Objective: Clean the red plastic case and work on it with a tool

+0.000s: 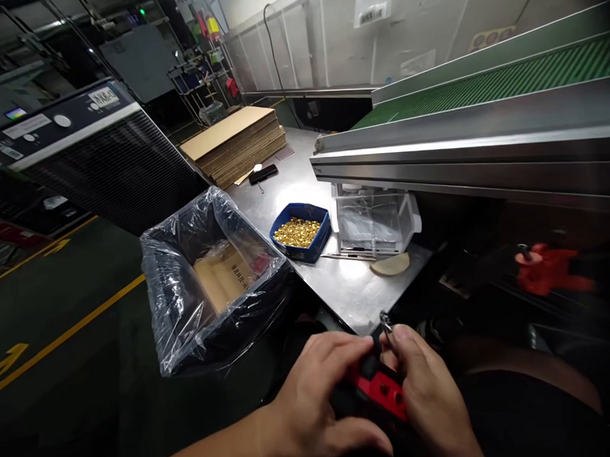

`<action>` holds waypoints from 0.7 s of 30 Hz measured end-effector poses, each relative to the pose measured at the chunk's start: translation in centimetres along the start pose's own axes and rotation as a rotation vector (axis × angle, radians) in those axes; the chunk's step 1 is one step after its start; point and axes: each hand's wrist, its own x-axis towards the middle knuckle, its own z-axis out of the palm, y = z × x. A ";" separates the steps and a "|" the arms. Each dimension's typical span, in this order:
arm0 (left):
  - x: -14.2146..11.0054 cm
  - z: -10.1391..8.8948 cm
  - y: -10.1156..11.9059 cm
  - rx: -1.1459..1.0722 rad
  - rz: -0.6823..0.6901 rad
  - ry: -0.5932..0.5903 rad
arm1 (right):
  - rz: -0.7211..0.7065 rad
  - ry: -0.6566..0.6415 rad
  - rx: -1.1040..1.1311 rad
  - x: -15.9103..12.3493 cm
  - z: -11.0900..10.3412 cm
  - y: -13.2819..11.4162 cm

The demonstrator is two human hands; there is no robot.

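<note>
Low in front of me is a red and black handheld tool [383,392], partly hidden by my hands; its exact kind does not show. My left hand [315,388] curves around its left side, fingers over the top and thumb below. On its right side, my right hand [431,391] pinches a small shiny metal clip or ring [385,321] between thumb and fingers. Just beyond the hands lies the near corner of a metal table [347,294]. A blue bin [313,253] there holds many small gold-coloured metal pieces [298,233].
A plastic-lined crate [219,348] with cardboard inside stands left. Stacked cardboard sheets [236,141] and a small black device [264,174] lie farther back. A green conveyor [480,89] slopes over the right. Beneath it sit a white bin [409,215] and a tan disc [390,265].
</note>
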 end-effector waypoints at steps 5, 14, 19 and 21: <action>-0.2 0.6 -0.1 -0.015 -0.083 0.040 | -0.013 -0.071 0.088 0.3 -1.1 -0.6; -0.7 1.5 0.4 -0.614 -0.465 0.246 | 0.252 0.235 0.630 0.3 -0.8 1.8; -1.1 2.0 -0.1 -0.656 -0.484 0.146 | 0.056 0.306 0.412 -0.4 -0.9 1.4; -1.1 1.9 -0.1 -0.628 -0.496 0.153 | -0.085 0.291 0.262 -0.9 -1.0 1.0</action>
